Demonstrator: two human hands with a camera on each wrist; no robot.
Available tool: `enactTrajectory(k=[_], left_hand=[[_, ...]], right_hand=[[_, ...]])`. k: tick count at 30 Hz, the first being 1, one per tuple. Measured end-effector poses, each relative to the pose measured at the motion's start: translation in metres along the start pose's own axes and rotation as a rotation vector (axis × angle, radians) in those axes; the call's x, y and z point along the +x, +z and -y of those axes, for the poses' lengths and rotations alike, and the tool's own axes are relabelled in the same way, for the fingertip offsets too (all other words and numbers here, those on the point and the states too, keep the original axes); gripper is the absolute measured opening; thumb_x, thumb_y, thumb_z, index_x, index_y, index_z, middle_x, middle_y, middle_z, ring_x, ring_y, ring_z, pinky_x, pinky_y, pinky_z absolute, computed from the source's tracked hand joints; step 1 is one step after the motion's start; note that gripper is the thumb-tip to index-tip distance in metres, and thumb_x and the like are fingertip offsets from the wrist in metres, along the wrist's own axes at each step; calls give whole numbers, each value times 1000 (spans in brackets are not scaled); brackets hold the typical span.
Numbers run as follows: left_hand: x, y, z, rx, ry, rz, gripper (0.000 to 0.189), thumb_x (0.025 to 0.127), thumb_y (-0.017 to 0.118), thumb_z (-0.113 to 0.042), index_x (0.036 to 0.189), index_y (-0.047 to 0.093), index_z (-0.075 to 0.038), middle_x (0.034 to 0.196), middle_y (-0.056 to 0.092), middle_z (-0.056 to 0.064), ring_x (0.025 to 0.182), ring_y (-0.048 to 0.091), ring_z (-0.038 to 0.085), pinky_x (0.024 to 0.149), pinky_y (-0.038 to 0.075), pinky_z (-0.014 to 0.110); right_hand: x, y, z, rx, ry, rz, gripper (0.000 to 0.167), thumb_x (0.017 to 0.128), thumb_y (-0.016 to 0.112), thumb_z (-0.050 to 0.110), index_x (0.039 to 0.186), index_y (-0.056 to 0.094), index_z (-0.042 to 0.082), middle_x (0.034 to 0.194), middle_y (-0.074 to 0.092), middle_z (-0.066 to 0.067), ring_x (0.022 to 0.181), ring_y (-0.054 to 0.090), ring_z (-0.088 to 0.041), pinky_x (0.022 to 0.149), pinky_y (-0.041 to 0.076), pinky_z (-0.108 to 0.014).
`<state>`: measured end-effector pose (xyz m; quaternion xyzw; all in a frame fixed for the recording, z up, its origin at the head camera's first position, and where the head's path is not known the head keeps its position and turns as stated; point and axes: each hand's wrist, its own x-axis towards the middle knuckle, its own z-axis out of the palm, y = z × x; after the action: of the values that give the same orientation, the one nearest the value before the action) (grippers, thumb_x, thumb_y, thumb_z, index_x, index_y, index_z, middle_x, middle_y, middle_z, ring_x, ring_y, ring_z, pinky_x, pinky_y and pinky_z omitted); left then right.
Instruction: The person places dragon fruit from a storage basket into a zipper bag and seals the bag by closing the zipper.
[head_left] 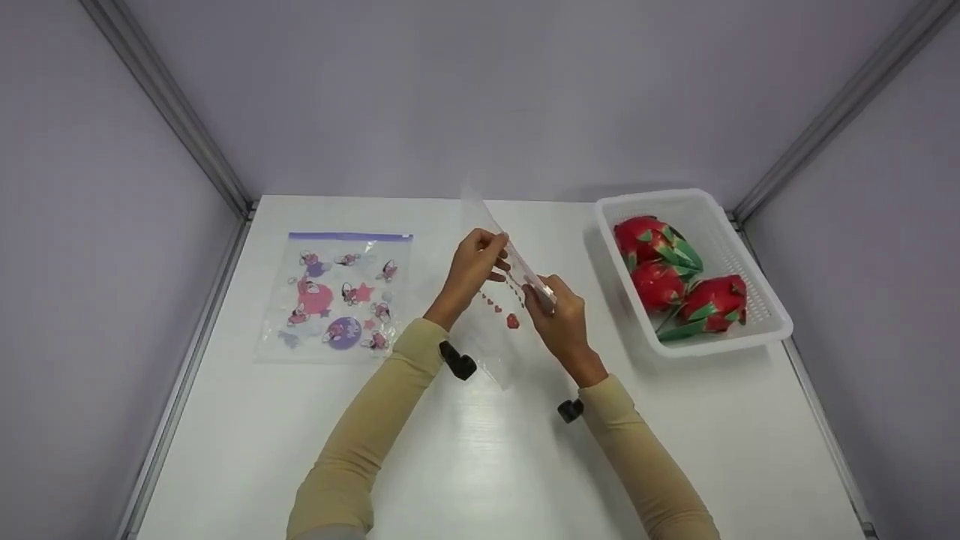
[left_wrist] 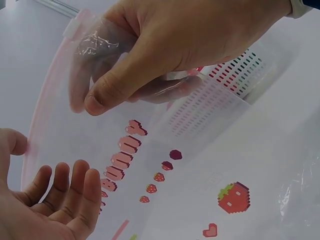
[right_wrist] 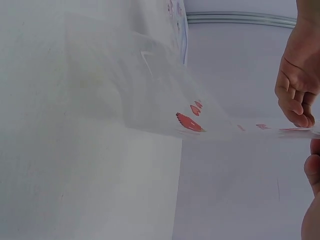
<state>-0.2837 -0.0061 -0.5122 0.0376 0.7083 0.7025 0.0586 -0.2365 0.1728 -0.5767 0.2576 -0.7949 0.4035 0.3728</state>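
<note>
A clear plastic zip bag with strawberry and heart prints is held up over the middle of the table. My left hand pinches its film near the top; in the left wrist view the thumb lies in front and the other fingers show through the plastic. My right hand grips the edge with the pink zip strip, thumb on one side and fingers on the other. Pink "BUNNY" lettering shows on the bag. In the right wrist view, the bag's lower part hangs loosely and bends.
Flat on the table at left lies another clear zip bag with a purple strip and pink cartoon prints. At right stands a white plastic basket holding red bundles with green leaf-like flaps. Walls enclose the table's back and sides.
</note>
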Motion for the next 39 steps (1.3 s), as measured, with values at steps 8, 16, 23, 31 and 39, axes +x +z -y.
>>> enactTrajectory(k=[8,16,23,31,39], left_hand=[[2,3,1,18,6,-25,15,110,54,-21,107,58,-7,101,68,10,86,73,18,74,66,31],[2,1,-2,37,27,-28,13,111,53,-17,109,57,-5,98,69,10,86,73,20,75,66,31],[1,1,2,33,51,-20,12,110,54,-15,111,57,-4,96,70,10,92,75,32,78,66,32],[2,1,1,-9,75,-32,12,109,55,-14,113,56,-2,90,69,7,73,71,13,75,65,30],[1,0,-1,53,56,-61,29,103,58,-12,130,51,-4,87,69,4,72,66,13,70,58,24]], right_hand=[[0,0,-2,20,36,48,21,91,79,-5,109,70,-4,92,73,-13,76,69,-21,65,62,-41],[1,-1,-2,131,95,167,37,94,79,4,128,65,1,108,71,-14,76,64,-17,56,52,-27],[-4,-5,-2,301,166,331,66,101,69,55,145,55,9,123,65,-12,81,62,-20,58,52,-27],[1,-6,1,376,244,346,90,98,42,81,146,55,6,126,63,-16,84,66,-35,56,53,-25],[12,-7,1,459,294,349,89,100,40,76,145,55,0,121,64,-22,79,67,-25,50,53,-46]])
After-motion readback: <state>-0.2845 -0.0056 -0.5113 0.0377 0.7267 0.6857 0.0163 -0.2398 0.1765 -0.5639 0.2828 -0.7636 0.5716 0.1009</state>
